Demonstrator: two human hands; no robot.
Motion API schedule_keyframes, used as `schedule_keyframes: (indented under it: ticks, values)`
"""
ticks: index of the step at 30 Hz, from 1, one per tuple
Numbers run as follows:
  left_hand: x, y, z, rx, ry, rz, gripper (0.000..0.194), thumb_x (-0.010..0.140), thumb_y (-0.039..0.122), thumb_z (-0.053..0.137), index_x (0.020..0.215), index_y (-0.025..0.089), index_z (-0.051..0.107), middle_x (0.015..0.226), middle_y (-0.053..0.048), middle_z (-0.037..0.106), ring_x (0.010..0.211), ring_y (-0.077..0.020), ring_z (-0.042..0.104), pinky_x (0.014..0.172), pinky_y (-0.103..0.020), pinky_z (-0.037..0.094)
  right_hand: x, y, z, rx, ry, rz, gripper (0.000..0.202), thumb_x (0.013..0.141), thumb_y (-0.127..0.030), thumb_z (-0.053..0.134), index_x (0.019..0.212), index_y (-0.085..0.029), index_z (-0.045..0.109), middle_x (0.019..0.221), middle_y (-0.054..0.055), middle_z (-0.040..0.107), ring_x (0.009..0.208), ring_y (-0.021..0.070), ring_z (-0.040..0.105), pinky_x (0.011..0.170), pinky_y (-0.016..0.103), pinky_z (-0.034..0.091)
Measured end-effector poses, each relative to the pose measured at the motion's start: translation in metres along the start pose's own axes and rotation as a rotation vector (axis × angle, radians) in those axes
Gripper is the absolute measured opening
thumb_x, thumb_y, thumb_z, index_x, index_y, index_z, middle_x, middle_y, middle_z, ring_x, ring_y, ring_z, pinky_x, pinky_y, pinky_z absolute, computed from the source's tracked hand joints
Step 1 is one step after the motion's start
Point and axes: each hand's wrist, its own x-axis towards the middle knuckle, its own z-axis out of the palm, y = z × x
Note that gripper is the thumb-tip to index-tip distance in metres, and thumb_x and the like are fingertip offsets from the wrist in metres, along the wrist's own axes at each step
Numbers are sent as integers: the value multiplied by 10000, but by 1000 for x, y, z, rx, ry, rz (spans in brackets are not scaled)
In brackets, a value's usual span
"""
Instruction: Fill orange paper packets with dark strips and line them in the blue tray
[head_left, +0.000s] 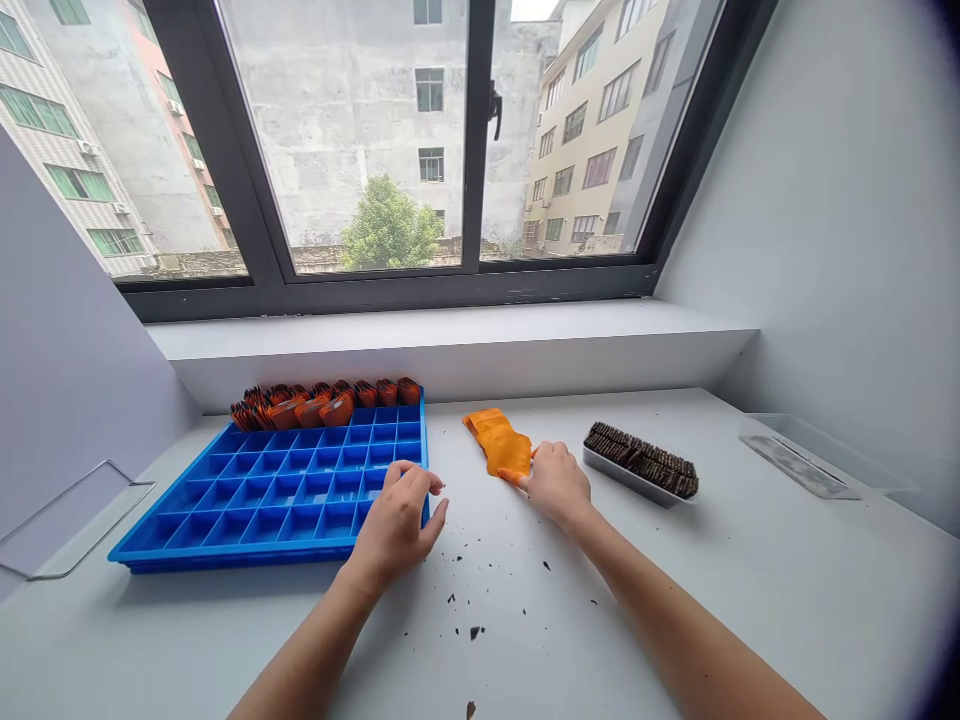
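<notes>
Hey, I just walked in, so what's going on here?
A person is handling orange packets on a white table, with the right hand at their near edge. The left hand is open, with nothing visible in it, by the right side of a blue tray. Dark orange bundles fill the tray's far end; nearer compartments are empty. A metal tin of dark pieces sits to the right.
</notes>
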Motion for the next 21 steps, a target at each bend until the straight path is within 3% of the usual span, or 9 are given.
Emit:
schedule_keyframes:
  ticks: [4,9,13,17,19,21]
  values:
    - [0,1,0,2,26,11,115,979,134,673,1060,200,624,1020,-85,725,1105,-311,597,873,-442,599,1,6,-3,73,-25,11,492,860,-591,829,1078,-188,649,1180,149,680,1040,301,684,712,339,475]
    - [0,1,0,-4,52,25,95,986,145,667,1053,206,636,1023,-85,723,1089,-308,603,851,-434,606,-5,11,-15,224,-51,-50,208,953,-390,713,1005,-194,666,1127,107,692,875,235,656,653,325,415]
    - [-1,3,0,-58,101,26,140,1024,215,660,1163,205,654,1107,-108,714,1140,-315,598,796,-408,632,-18,4,-29,417,-134,-256,219,977,-444,708,973,-225,695,1039,33,677,818,175,599,690,302,469]
    - [-1,11,-3,-292,158,38,511,988,284,764,1465,233,588,1278,-140,684,1211,-311,591,692,-340,665,-39,-10,-34,833,-269,-589,404,907,-623,795,879,-226,721,948,8,567,778,148,510,673,296,481]
    - [-1,15,-5,-415,136,97,442,989,257,774,1414,249,652,1232,-130,695,1153,-279,617,621,-279,655,-50,-16,-32,993,-343,-710,409,871,-620,842,850,-224,746,930,7,524,750,140,467,638,296,460]
    - [-1,15,-6,-478,116,180,208,1010,190,744,1211,241,758,1070,-100,713,1010,-228,643,565,-225,626,-58,-20,-29,1025,-397,-772,366,867,-570,869,833,-224,754,936,10,520,746,135,455,632,294,457]
